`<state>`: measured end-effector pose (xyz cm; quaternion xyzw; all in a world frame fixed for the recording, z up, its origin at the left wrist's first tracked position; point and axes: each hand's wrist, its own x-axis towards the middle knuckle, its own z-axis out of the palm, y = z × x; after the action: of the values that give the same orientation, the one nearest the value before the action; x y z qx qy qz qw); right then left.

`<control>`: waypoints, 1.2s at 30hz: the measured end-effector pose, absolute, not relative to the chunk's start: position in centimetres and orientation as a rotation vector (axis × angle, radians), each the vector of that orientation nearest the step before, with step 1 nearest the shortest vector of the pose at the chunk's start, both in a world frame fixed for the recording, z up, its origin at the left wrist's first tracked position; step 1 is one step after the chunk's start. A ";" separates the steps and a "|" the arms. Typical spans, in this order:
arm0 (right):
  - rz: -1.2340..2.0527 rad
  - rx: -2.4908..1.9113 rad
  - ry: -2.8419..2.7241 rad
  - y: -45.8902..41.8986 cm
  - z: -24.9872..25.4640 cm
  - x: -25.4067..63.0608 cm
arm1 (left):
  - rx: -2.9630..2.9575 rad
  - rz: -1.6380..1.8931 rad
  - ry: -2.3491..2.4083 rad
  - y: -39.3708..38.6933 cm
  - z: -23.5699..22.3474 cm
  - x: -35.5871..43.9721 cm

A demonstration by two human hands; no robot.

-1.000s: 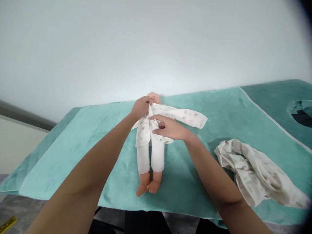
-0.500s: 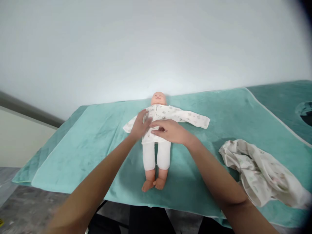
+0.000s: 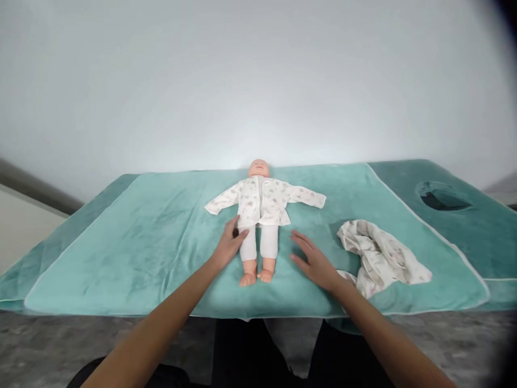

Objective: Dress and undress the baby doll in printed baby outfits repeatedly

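A baby doll (image 3: 258, 168) lies on its back with its head toward the wall. It wears a white printed jacket (image 3: 249, 202), its sleeves spread out to both sides and its front edges meeting near the hem. White pants (image 3: 269, 241) cover the legs down to above the bare feet. My left hand (image 3: 229, 243) is beside the jacket's lower left corner and the thigh, thumb and fingers apart; whether it touches the cloth is hard to tell. To the right of the legs, my right hand (image 3: 313, 261) hovers over the mat with fingers spread, holding nothing.
A crumpled white printed cloth (image 3: 382, 256) lies on the right, close to my right forearm. The green mat (image 3: 121, 253) covers a padded bed with a dark face hole (image 3: 442, 199) at the right end. A white wall (image 3: 258, 81) stands behind it.
My hands have drawn back from the doll's chest and moved apart, the left to the hip, the right away from the legs. The jacket front now shows, laid flat. The view has shifted.
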<state>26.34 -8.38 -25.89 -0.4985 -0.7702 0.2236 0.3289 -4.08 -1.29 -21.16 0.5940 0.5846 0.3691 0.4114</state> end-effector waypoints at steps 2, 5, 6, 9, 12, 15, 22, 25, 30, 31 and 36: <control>0.431 -1.492 -2.009 -11.0 -25.5 29.6 | 1.397 0.916 1.450 -2.6 -21.3 -3.9; 0.169 -1.843 -1.982 -13.1 -24.0 34.5 | 1.367 0.908 1.407 -3.6 -21.4 -3.2; 0.088 -1.972 -1.954 -13.5 -23.5 35.9 | 1.382 0.906 1.401 -3.7 -21.4 -2.9; -0.074 -2.297 -1.876 -13.8 -21.8 38.9 | 1.483 0.909 1.455 -3.6 -21.3 -2.3; -0.038 -2.337 -1.895 -13.3 -19.7 39.6 | 1.689 0.976 1.572 -3.7 -21.3 -2.0; 0.229 -2.125 -1.754 -12.3 -17.0 37.6 | 1.922 1.077 1.581 -4.3 -21.3 -1.2; 1.171 -1.161 -1.387 -8.5 -10.7 26.5 | 1.799 1.008 1.131 -4.8 -17.3 4.3; 1.391 -0.907 -1.419 -6.6 -9.6 23.0 | 1.641 1.056 1.072 -4.1 -13.9 4.6; 1.400 -0.822 -1.485 -3.4 -9.6 22.0 | 1.717 1.266 1.075 -3.2 -10.3 0.7; 1.373 -0.833 -1.485 -2.8 -9.7 22.2 | 1.712 1.257 1.093 -3.2 -10.0 -0.3; 1.102 -1.078 -1.587 -1.0 -10.4 22.9 | 1.682 1.203 1.365 -3.4 -8.6 -3.7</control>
<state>22.87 -1.00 -10.41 -0.4356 -0.6413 0.4453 0.4479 -3.73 -3.42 -8.63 0.6418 0.5208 0.4591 0.3256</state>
